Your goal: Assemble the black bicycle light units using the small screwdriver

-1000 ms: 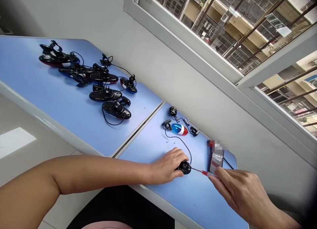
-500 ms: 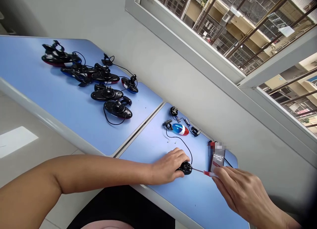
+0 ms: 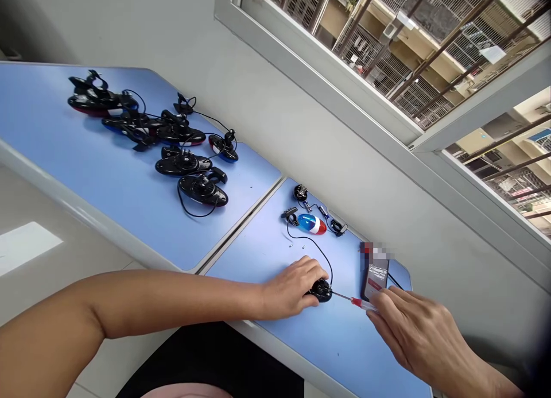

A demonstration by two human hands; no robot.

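Note:
A round black part [image 3: 321, 290] lies on the blue table [image 3: 275, 243], with my left hand [image 3: 293, 288] wrapped round its left side. My right hand [image 3: 419, 329] grips a screwdriver [image 3: 358, 302] by its red and clear handle, and the thin shaft points left with its tip at the black part. A black cable [image 3: 321, 250] curves from that part up to a small black clamp [image 3: 290, 215]. Beside the clamp rests a blue, white and red shell [image 3: 312, 224]. Two tiny screws lie just below the shell.
Several black lights with clamps and cables [image 3: 183, 162] sit on the left table. Behind the shell are a round black piece [image 3: 300, 192], batteries and another clamp [image 3: 338, 227]. A phone-like object [image 3: 375, 275] lies beyond my right hand, near the wall.
The view has shifted very slightly. Both hands keep about the same places, with the screwdriver still at the black part.

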